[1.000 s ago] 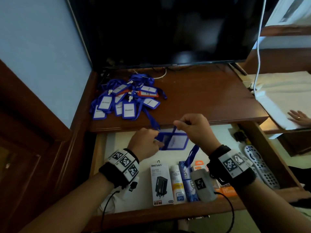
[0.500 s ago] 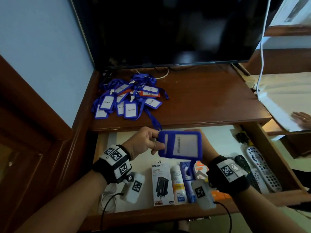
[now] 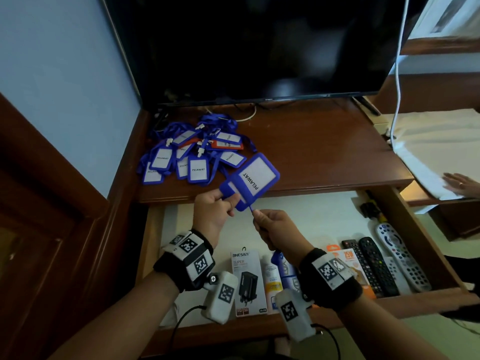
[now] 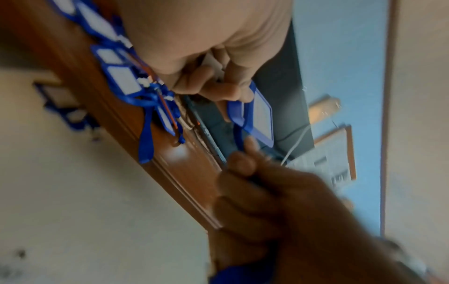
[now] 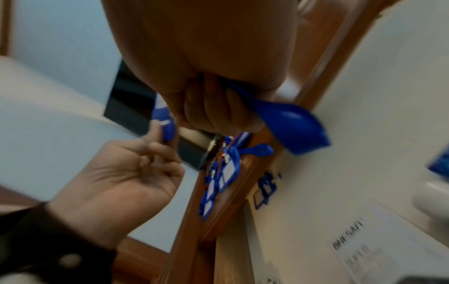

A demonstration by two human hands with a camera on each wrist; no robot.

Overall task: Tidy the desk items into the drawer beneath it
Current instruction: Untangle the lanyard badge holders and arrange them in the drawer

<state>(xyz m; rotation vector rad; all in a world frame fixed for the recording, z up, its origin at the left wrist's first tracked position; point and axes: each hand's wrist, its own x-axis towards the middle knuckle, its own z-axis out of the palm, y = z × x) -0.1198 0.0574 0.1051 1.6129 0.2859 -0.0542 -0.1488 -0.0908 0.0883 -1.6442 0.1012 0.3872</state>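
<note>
A blue badge holder (image 3: 253,178) labelled PELAWAT is held in the air above the desk's front edge, tilted up to the right. My left hand (image 3: 228,201) pinches its clip end between thumb and fingers; the left wrist view shows the holder (image 4: 261,119) just beyond that hand. My right hand (image 3: 257,215) is a fist round its blue lanyard (image 5: 291,126), which runs taut from the holder into the fist and hangs out below. A pile of like badges (image 3: 192,154) with tangled lanyards lies on the desk's left. The drawer (image 3: 311,216) beneath stands pulled out.
Along the drawer's front lie a charger box (image 3: 248,281), tubes (image 3: 272,279), an orange pack (image 3: 348,258) and several remotes (image 3: 376,263). A dark TV (image 3: 259,48) fills the desk's back. A white cable (image 3: 397,74) hangs at right, above another person's hand (image 3: 462,183) on white cloth.
The badge holder rose from low over the drawer to the desk edge and swung its face up to the right. My right hand slid down the lanyard, nearer me.
</note>
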